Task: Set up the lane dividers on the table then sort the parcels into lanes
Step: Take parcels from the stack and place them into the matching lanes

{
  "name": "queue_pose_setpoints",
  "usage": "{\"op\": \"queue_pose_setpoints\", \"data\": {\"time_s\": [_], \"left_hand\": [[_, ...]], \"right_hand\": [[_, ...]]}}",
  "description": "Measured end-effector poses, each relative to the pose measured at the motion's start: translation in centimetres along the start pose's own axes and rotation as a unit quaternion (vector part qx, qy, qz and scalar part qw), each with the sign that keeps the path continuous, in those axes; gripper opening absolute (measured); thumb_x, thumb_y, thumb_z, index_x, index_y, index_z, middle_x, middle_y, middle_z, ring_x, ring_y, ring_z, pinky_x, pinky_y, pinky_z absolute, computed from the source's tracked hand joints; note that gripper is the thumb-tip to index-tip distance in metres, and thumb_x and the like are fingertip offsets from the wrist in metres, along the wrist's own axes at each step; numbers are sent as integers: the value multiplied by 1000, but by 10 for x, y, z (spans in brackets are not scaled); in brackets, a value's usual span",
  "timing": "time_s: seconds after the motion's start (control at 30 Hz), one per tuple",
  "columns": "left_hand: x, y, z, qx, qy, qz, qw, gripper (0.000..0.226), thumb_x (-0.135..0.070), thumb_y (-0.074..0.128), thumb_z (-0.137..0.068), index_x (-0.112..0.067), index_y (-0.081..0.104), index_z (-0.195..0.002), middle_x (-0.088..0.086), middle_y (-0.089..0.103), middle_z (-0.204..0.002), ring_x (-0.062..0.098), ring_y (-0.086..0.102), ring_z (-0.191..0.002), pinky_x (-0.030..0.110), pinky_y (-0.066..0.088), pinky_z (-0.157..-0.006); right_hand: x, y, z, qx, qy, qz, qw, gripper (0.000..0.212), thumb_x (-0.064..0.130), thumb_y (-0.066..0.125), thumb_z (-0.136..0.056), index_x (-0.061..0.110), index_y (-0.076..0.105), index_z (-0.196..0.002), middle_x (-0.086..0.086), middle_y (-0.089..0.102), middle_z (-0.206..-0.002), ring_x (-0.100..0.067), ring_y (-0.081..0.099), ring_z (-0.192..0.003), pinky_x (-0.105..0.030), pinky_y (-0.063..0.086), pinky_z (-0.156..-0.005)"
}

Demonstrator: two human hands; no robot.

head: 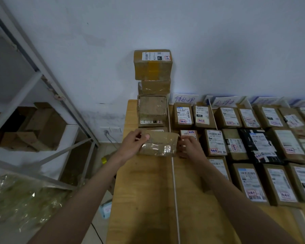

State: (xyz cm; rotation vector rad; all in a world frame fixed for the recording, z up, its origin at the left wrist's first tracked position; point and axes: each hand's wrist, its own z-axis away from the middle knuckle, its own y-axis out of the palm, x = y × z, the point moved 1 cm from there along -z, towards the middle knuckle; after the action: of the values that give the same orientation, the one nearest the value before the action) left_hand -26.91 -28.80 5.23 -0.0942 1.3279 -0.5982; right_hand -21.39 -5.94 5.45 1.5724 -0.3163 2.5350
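Head cam, looking down the table (144,191) — both hands are on one brown parcel (158,144), sitting just left of the white divider line (174,182) at roughly the middle of the view. Left hand (130,144) grips its left end, thumb curled over the top. Right hand (189,147) has its fingers curled against the right end, so I'd call it a two-handed hold. Can't tell if the parcel is lifted or resting on the wood.

What could go wrong, my guess: that tall stack of boxes (152,85) at 12 o'clock looks wobbly, with the top box (152,64) overhanging the smaller one under it. Swing the parcel up or bump the bottom box and the lot could tip against the wall or onto the sorted rows. The shiny tape on the parcel also looks slick, so a loose grip could let it slide. And dragging it right could nudge the divider out of line — it looks thin and light.

Containers: the lanes at 2 to 4 o'clock hold rows of labelled parcels (250,184), packed edge to edge, with handwritten sign cards (185,99) at the back. At 9 o'clock a metal shelf (42,73) holds open cardboard boxes (42,127), contents not visible.
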Motion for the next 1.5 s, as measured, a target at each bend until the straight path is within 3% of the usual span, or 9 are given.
{"op": "queue_pose_setpoints", "data": {"time_s": [0.1, 0.17, 0.33, 0.47, 0.6, 0.7, 0.8, 0.97, 1.5], "left_hand": [[9, 2, 16, 24, 22, 12, 999, 52, -60, 57, -89, -27, 59, -130, 3, 54, -120, 15, 57, -111, 36, 51, -95], [13, 1, 26, 41, 30, 13, 999, 49, -46, 56, -95, -28, 51, -140, 0, 52, -125, 13, 53, -118, 35, 47, -102], [14, -2, 43, 5, 52, -54, 997, 52, -35, 61, -94, -23, 48, -143, 4, 55, -130, 17, 54, -120, 38, 46, -105], [9, 8, 51, -63, 46, -192, 978, 54, -34, 59, -96, -16, 44, -145, 8, 50, -134, 23, 51, -121, 32, 42, -97], [-1, 27, 58, -48, 48, -279, 958, 51, -36, 47, -101, -12, 42, -146, 9, 46, -140, 28, 49, -126, 39, 43, -101], [-10, 47, 63, -34, 79, -322, 943, 44, -34, 46, -101, -10, 49, -138, 9, 49, -135, 29, 51, -123, 42, 46, -97], [-17, 70, 68, -20, 113, -377, 919, 39, -38, 43, -99, -14, 55, -128, 7, 55, -124, 27, 56, -114, 44, 52, -88], [-37, 114, 87, -42, 157, -445, 881, 38, -38, 41, -101, -14, 54, -128, 6, 54, -126, 27, 57, -112, 41, 45, -91], [-74, 284, 168, -32, 177, -479, 859, 46, -44, 36, -102, -14, 54, -132, 7, 56, -129, 26, 52, -121, 37, 38, -104]], "right_hand": [[12, -4, 16, 89, 100, 29, 991, 43, 45, 40, -102, 12, 68, -106, -2, 73, -93, -14, 68, -87, -17, 50, -55], [10, -4, 21, 123, 124, 48, 983, 44, 49, 51, -97, 10, 71, -103, -5, 74, -94, -16, 69, -88, -16, 52, -55], [-8, -5, 30, 131, 128, 11, 983, 29, 31, 67, -92, 3, 70, -99, -11, 75, -99, -25, 70, -101, -38, 57, -92], [-20, -4, 43, 66, 93, 27, 993, 20, 27, 70, -90, 9, 67, -97, -8, 76, -100, -20, 71, -98, -36, 58, -89], [-27, -15, 59, -11, 77, 29, 997, 30, 29, 74, -86, 10, 62, -107, -4, 74, -99, -17, 71, -94, -32, 60, -80], [-33, -33, 74, -55, 54, 13, 997, 15, 27, 73, -87, 15, 67, -93, -2, 73, -97, -17, 70, -93, -34, 60, -82], [-42, -56, 88, -102, 35, 24, 994, 19, 32, 72, -88, 13, 68, -87, -1, 72, -91, -14, 70, -86, -28, 60, -72], [-61, -103, 109, -139, 22, 90, 986, 26, 40, 67, -90, 14, 69, -94, 0, 73, -92, -12, 70, -84, -31, 59, -79], [-146, -277, 187, -186, 20, 88, 978, 37, 41, 68, -89, 4, 69, -86, -11, 72, -82, -20, 66, -75, -46, 57, -77]]}}
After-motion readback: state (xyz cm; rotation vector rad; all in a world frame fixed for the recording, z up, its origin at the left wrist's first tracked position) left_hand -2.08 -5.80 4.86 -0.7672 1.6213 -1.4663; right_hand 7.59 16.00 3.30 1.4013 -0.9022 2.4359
